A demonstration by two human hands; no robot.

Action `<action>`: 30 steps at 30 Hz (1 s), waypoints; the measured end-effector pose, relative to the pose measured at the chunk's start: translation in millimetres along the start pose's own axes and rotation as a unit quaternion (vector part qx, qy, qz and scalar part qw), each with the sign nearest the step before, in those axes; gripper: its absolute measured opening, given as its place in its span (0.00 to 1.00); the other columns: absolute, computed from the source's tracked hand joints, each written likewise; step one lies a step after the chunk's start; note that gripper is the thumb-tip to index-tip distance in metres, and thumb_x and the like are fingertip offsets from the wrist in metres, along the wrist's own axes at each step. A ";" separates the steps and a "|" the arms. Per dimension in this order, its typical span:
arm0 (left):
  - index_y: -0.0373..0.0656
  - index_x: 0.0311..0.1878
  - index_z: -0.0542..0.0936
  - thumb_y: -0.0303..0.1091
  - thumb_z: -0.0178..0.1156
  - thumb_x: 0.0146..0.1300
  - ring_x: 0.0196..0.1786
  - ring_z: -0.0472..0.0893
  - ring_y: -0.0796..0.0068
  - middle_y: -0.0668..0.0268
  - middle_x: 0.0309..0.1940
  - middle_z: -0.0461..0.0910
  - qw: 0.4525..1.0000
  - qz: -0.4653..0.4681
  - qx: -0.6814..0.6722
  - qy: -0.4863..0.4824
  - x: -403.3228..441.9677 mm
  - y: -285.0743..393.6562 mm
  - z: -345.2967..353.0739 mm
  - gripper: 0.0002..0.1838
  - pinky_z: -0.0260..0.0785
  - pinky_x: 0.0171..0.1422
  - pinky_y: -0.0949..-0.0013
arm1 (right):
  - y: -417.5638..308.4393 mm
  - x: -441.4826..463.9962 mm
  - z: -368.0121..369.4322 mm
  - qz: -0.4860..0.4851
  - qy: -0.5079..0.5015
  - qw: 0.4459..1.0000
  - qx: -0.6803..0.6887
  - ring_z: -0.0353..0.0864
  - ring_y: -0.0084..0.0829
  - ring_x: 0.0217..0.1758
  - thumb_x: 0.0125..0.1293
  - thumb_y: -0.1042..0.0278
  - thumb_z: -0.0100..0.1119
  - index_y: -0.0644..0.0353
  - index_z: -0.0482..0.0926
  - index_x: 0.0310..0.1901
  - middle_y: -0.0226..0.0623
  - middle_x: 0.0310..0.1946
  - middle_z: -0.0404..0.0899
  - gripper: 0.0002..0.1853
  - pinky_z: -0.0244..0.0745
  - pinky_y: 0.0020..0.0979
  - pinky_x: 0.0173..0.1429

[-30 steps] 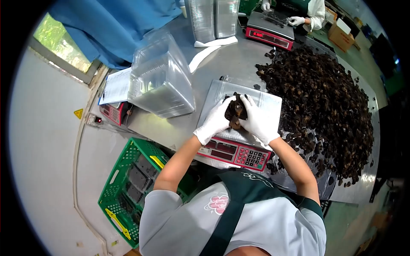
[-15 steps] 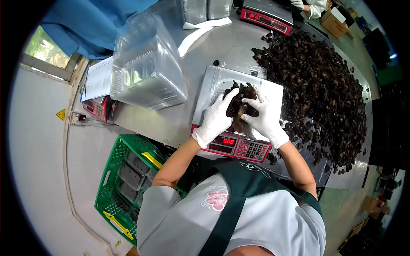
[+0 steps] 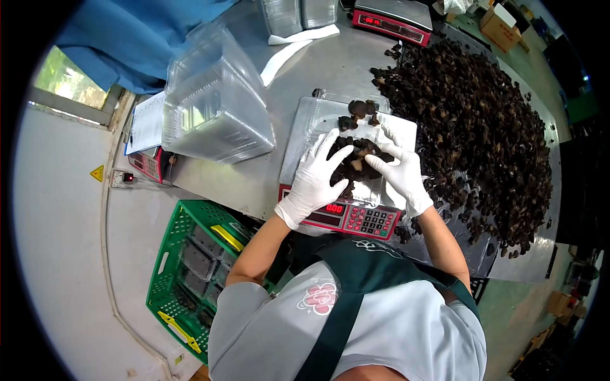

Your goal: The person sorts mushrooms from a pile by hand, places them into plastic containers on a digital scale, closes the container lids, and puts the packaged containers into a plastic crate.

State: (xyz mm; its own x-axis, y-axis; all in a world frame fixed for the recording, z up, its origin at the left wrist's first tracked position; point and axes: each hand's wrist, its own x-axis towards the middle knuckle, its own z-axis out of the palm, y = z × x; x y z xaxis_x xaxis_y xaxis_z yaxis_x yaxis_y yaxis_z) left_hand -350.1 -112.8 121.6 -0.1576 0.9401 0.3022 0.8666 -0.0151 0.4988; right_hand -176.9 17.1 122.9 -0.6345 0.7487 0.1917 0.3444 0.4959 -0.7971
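Note:
Dark wood ear mushrooms point(image 3: 362, 155) lie in a clear plastic tray point(image 3: 367, 193) on a red and silver scale point(image 3: 289, 171). A few more mushroom pieces point(image 3: 359, 110) sit toward its hinged lid. My left hand point(image 3: 311, 185), in a white glove, rests at the left side of the mushrooms, fingers spread. My gloved right hand point(image 3: 406, 179) is at their right side, thumb and fingers apart, the tips touching the pieces. The scale's display point(image 3: 333, 208) reads 0.00, partly behind my left hand.
A large heap of wood ear mushrooms point(image 3: 476, 133) covers the table's right side. Stacked clear containers point(image 3: 216, 108) stand at left, near a clipboard point(image 3: 146, 124). A green crate point(image 3: 162, 267) holds packed trays below. Another scale point(image 3: 391, 22) stands at the back.
The bunched mushrooms between my hands have dropped and spread in the tray, some toward the lid. My hands have moved further apart.

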 end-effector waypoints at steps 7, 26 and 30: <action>0.39 0.49 0.83 0.28 0.67 0.54 0.61 0.77 0.60 0.54 0.58 0.77 0.983 -0.029 -0.169 0.060 5.0 -8.8 -22.0 0.18 0.68 0.66 0.64 | 8.9 -9.6 -13.0 0.011 0.063 0.996 0.069 0.76 0.40 0.62 0.54 0.73 0.66 0.63 0.84 0.41 0.47 0.61 0.75 0.12 0.68 0.34 0.67; 0.33 0.59 0.75 0.24 0.64 0.60 0.59 0.76 0.67 0.57 0.62 0.72 0.873 -0.246 -0.403 0.125 15.4 -71.7 0.8 0.22 0.71 0.61 0.69 | 214.2 -386.4 -278.5 0.604 0.181 0.662 -0.405 0.82 0.49 0.49 0.58 0.49 0.61 0.63 0.79 0.50 0.52 0.45 0.82 0.26 0.74 0.42 0.54; 0.33 0.60 0.74 0.25 0.63 0.61 0.61 0.75 0.64 0.56 0.63 0.70 0.873 -0.245 -0.402 0.126 17.3 -71.5 5.4 0.23 0.70 0.64 0.66 | 205.8 -368.4 -253.3 0.573 0.194 0.694 -0.392 0.80 0.48 0.55 0.60 0.50 0.62 0.62 0.78 0.55 0.50 0.50 0.81 0.27 0.72 0.40 0.59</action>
State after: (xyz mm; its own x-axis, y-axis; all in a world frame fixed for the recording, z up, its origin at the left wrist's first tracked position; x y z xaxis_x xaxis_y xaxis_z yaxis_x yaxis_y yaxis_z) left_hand -412.2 -93.7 86.7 -0.6028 0.7978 0.0105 0.0685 0.0387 0.9969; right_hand 303.1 -45.2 33.3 0.5469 0.8357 -0.0498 0.8357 -0.5485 -0.0272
